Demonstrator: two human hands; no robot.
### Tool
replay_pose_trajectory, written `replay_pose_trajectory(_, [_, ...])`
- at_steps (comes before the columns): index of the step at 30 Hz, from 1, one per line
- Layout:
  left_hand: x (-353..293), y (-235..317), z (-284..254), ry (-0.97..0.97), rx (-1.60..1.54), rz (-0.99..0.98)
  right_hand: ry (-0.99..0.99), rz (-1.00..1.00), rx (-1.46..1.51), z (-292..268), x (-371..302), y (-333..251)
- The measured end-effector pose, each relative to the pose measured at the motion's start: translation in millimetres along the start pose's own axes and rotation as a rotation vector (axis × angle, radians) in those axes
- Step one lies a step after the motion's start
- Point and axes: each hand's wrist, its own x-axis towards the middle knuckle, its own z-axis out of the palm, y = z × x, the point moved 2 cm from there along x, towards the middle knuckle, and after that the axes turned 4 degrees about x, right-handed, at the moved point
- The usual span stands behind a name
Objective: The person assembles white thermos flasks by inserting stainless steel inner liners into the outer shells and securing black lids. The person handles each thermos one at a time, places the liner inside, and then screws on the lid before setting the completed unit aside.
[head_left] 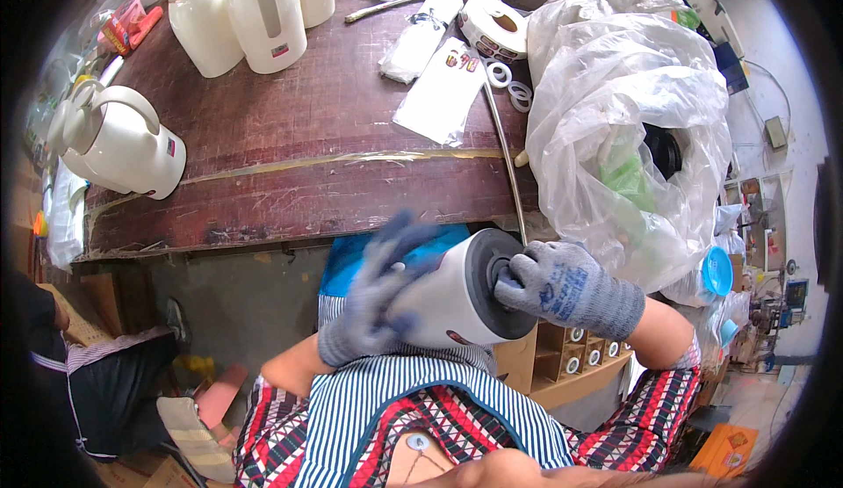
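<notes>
A white thermos jug [439, 303] lies tilted across my lap, its dark base [505, 308] turned to the right. My right hand [562, 286], in a grey knit glove, has its fingers curled at a round black cap [500, 270] in the middle of that base. On the jug's other side is my left hand [369, 295], also gloved in grey; motion smears its fingers, so I cannot tell whether they grip the jug or only pass over it. The jug's top end is hidden behind the left hand. A small dark label shows on the white side.
More white jugs stand on the dark red table [290, 137], with one jug [127, 141] at its left. Toward the right lie a label roll [493, 29], white rings [499, 74], plastic sleeves [439, 101] and a metal rod [505, 154], beside a big clear plastic bag [597, 75].
</notes>
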Motion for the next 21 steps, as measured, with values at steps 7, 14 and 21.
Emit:
replay_pose_trajectory(7, [34.5,-12.8,46.0,-0.255,-0.701,0.087,0.193,-0.633,-0.389,7.1,6.1,-9.0])
replay_pose_trajectory(14, [13.3,-24.8,28.3,-0.428,-1.335,-0.074,0.628,-1.235,-0.673,-15.6,44.0,-23.3])
replay_pose_trajectory(21, [8.9,-17.6,37.4,-0.552,-0.938,-0.093,0.537,-0.449,0.536,11.5,12.1,-56.6])
